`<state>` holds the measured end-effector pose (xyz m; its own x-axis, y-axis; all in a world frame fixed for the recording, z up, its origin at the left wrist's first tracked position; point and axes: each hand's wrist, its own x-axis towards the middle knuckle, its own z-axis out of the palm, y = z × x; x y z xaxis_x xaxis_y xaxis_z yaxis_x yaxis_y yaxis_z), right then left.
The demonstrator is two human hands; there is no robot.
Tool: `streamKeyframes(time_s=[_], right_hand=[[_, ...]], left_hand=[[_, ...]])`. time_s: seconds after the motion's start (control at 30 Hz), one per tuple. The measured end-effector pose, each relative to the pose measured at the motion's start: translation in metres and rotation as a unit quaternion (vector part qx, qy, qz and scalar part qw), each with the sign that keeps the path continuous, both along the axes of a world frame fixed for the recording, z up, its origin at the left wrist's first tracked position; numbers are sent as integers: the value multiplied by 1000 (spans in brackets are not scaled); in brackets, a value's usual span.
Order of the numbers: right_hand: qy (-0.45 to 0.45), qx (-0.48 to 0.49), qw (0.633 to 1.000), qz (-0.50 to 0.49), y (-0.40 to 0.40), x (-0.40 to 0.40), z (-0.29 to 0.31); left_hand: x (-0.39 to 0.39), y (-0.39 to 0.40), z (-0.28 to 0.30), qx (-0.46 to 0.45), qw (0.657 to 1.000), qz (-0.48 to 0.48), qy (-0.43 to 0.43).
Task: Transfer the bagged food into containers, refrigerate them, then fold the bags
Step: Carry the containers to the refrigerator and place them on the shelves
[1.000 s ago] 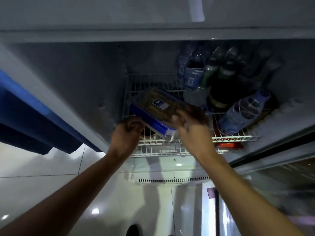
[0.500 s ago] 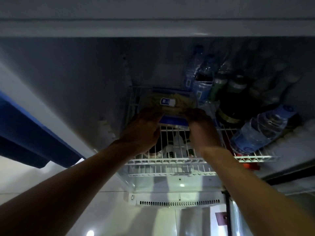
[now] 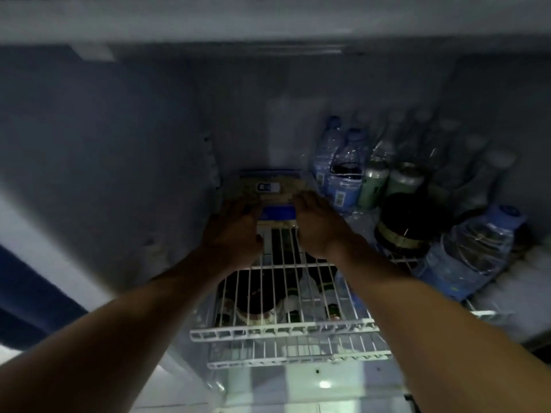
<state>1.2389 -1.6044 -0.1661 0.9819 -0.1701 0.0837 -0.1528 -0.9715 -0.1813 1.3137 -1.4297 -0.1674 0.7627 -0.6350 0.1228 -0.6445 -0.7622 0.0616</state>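
We reach both arms straight into the fridge, forearms running up from the lower corners and meeting at the container (image 3: 272,189). Our left hand (image 3: 231,231) sits at its near left corner, back of the hand up, fingers bent over the edge and gripping it. Our right hand (image 3: 320,222) takes the near right corner, fingers laid forward along the side and curled onto the lid. The container rests flat on the wire shelf (image 3: 286,326), far back against the left wall, its blue clip (image 3: 277,212) facing us between our hands. Water bottles (image 3: 343,174) stand just to its right, and another water bottle (image 3: 474,248) lies on its side further right.
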Motion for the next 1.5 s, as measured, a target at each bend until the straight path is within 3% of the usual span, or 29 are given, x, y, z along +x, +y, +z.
streamKeyframes(time_s=[0.23, 0.4, 0.5, 0.63, 0.87, 1.0, 1.27, 1.5], right_hand=[[8, 9, 1000, -7, -5, -10, 18], [8, 5, 1000, -21, 6, -46, 25], [22, 56, 998, -28, 29, -77, 45], [107, 87, 990, -1, 68, -120, 90], [87, 122, 987, 63, 150, -178, 153], [100, 119, 979, 134, 222, -185, 163], [120, 114, 945, 281, 439, -204, 198], [156, 102, 877, 442, 661, -281, 212]], left_hand=[[-7, -2, 21, 48, 999, 9, 16], [-40, 5, 45, 26, 999, -2, 21], [-74, 19, 66, 8, 998, 2, 56], [-127, 55, 103, -30, 988, 19, 150], [-218, 157, 148, -84, 981, 60, 167], [-242, 241, 167, -91, 971, 164, 146], [-325, 454, 195, -132, 915, 359, 129], [-456, 650, 203, -171, 845, 495, 111]])
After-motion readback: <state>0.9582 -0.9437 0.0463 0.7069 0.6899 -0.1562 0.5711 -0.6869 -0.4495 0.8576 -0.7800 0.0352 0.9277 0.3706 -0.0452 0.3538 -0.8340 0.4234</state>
